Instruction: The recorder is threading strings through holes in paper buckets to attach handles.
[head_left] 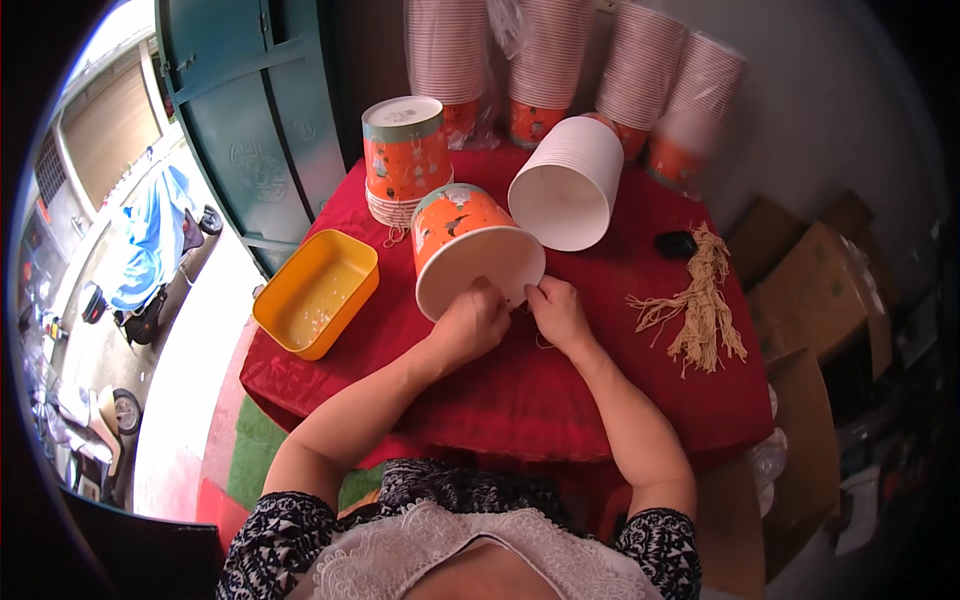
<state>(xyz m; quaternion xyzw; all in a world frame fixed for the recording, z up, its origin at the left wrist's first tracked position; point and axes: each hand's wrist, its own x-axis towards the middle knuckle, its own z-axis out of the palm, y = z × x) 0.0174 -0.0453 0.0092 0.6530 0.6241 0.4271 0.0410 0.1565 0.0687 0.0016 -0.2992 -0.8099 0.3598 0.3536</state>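
An orange paper bucket (465, 218) with a white inside lies tilted on the red table, its mouth toward me. My left hand (473, 322) is closed at the near rim, its fingertips just inside the mouth. Beside it, my right hand (557, 312) pinches at the rim's right side, where a thin cord (543, 346) hangs below the fingers. What the left fingertips hold is hidden. Behind stand an upside-down stack of orange buckets (405, 160) and a stack of white-lined buckets (568, 185) lying on its side.
A yellow tray (318, 292) with small pale bits sits at the left. To the right lie a bundle of beige cords (705, 305) and a black object (676, 244). Tall bucket stacks (548, 55) line the table's back; cardboard boxes (815, 290) stand at right.
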